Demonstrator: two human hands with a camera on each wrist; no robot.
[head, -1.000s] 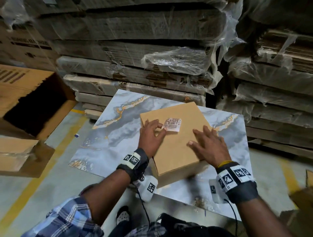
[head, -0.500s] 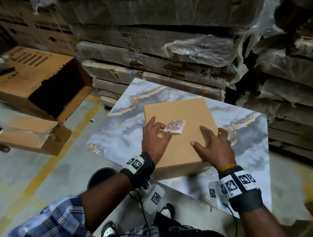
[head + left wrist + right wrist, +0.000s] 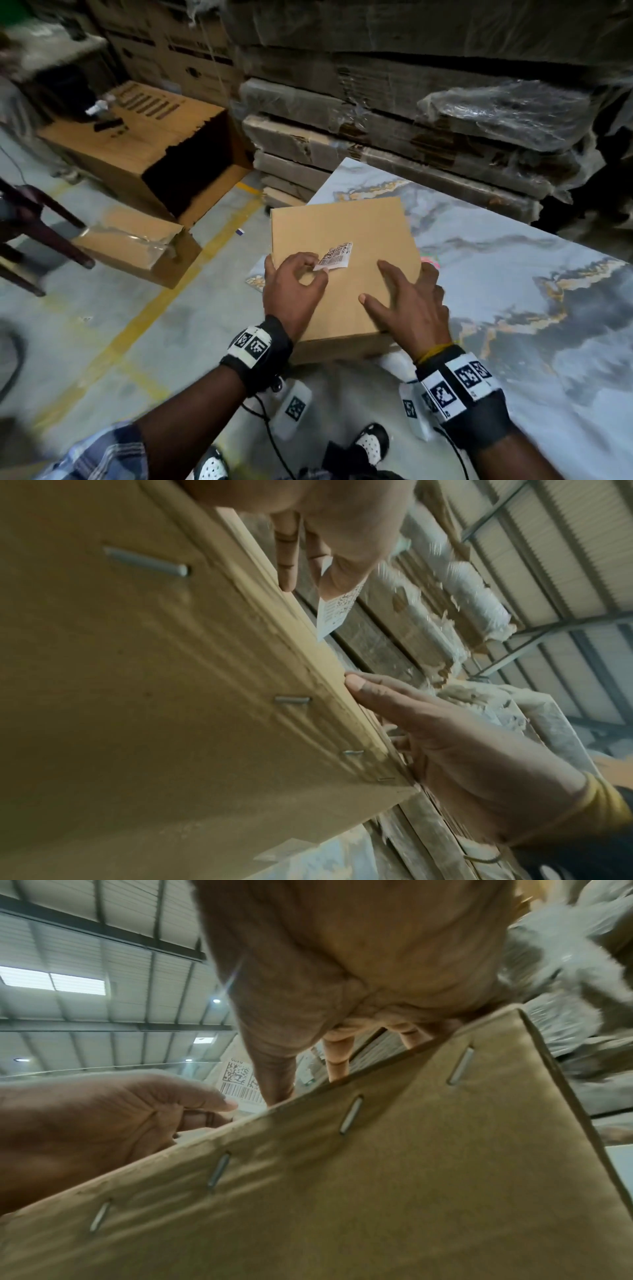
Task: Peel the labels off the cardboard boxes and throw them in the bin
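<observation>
Left hand (image 3: pixel 294 291) pinches the label (image 3: pixel 335 257) by its near corner, half lifted off the box (image 3: pixel 342 233); right hand (image 3: pixel 407 301) presses flat, fingers spread. Peeling is under way; binning remains, no bin identifiable.

Black wrist straps (image 3: pixel 258 353) bearing white square-code tags behind each hand, yellow band (image 3: pixel 432 352) at right wrist, blue plaid sleeve (image 3: pixel 99 452) on left arm

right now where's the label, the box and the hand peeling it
label (image 3: pixel 335 257), head view, printed middle of the sticker
cardboard box (image 3: pixel 346 219), head view, bare top face
left hand (image 3: pixel 294 291), head view, back of the hand
</observation>
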